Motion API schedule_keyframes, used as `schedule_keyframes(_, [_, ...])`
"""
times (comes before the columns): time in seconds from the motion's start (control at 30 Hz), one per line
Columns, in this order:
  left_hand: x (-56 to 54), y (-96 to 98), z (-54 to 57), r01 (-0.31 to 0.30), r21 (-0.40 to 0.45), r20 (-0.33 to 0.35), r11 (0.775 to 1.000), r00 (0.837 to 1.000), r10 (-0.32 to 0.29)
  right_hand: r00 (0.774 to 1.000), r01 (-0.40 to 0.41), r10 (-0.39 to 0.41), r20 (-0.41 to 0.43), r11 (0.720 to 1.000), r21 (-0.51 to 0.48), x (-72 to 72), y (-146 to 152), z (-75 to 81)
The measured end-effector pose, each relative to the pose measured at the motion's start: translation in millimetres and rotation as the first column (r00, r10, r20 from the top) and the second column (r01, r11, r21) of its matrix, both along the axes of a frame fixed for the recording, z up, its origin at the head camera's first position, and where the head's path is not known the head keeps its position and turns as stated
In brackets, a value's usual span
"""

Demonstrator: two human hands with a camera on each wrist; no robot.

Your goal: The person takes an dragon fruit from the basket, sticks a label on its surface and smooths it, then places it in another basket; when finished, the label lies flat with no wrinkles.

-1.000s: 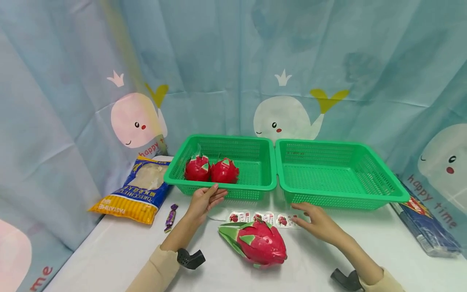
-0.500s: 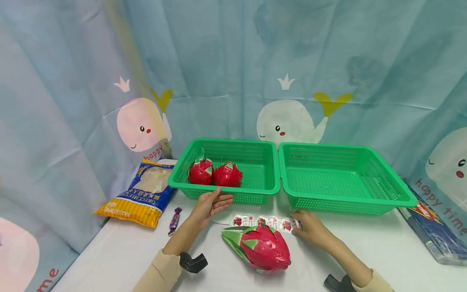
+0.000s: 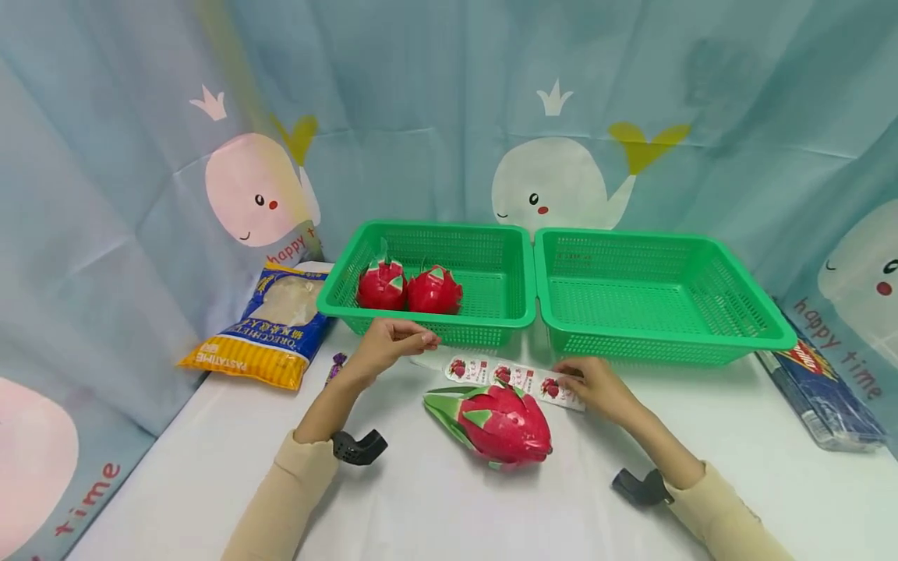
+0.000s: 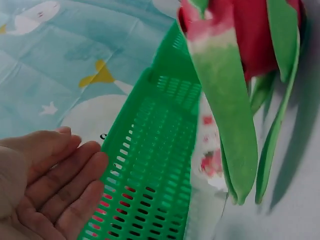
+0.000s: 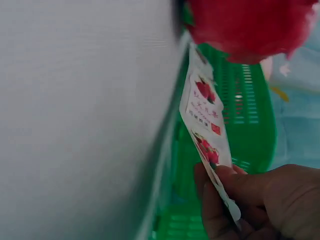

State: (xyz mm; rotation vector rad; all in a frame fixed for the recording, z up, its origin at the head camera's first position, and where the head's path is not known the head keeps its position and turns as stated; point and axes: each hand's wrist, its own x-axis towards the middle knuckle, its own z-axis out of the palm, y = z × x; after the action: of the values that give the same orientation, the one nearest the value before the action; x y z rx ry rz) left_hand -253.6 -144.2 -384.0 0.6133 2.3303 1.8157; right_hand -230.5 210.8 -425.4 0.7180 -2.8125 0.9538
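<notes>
My right hand pinches the strip; my left hand is empty, fingers loosely curved. Three visible labels remain attached; none shows on the front fruit.

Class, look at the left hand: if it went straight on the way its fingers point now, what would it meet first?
Probably the front wall of the left basket. Depth is unclear, though, and the left hand might instead slide along just in front of it.
</notes>
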Motion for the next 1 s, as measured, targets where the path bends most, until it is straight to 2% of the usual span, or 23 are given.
schedule_keyframes(0.1, [-3.0, 8.6, 12.7, -0.060, -0.089, -0.170, 0.994, 0.984, 0.044, 0.999, 0.021, -0.021, -0.039, 1.000, 0.007, -2.5, 5, 21.2])
schedule_keyframes(0.23, [-5.1, 24.8, 18.4, -0.072, -0.262, -0.332, 0.962, 0.943, -0.020, 0.991, 0.004, -0.002, -0.136, 1.000, 0.015, 0.6, 14, 44.5])
schedule_keyframes(0.37, [-6.1, 38.6, 20.9, -0.067, -0.389, -0.436, 0.919, 0.892, -0.119, 0.976, -0.027, 0.026, -0.217, 1.000, -0.003, 2.7, 18, 59.8])
schedule_keyframes(0.53, [-3.1, 45.1, 23.9, -0.122, -0.458, -0.507, 0.881, 0.849, -0.146, 0.977, -0.049, 0.044, -0.210, 0.999, -0.016, 5.5, 22, 65.8])
schedule_keyframes(0.6, [-2.5, 46.0, 25.0, -0.140, -0.473, -0.513, 0.870, 0.846, -0.142, 0.981, -0.049, 0.042, -0.191, 0.998, -0.033, 6.5, 24, 67.1])
schedule_keyframes(0.67, [-1.5, 46.4, 27.4, -0.139, -0.482, -0.501, 0.865, 0.854, -0.142, 0.985, -0.039, 0.031, -0.170, 0.998, -0.040, 7.2, 25, 68.8])
schedule_keyframes(0.77, [-0.1, 46.8, 30.5, -0.116, -0.499, -0.457, 0.859, 0.878, -0.146, 0.996, -0.012, 0.011, -0.084, 1.000, -0.011, 8.6, 23, 73.6])
schedule_keyframes(0.87, [0.7, 47.5, 33.3, -0.061, -0.511, -0.405, 0.857, 0.897, -0.177, 1.000, -0.008, 0.009, -0.011, 0.999, 0.042, 10.3, 15, 78.2])
schedule_keyframes(0.93, [-0.2, 49.2, 36.0, -0.021, -0.505, -0.379, 0.863, 0.904, -0.199, 0.999, -0.019, 0.023, -0.031, 0.995, 0.102, 10.5, 3, 81.7])
schedule_keyframes(1.0, [-1.1, 52.5, 40.4, 0.012, -0.495, -0.362, 0.869, 0.906, -0.219, 0.992, -0.037, 0.053, -0.112, 0.989, 0.141, 9.5, -11, 84.5])
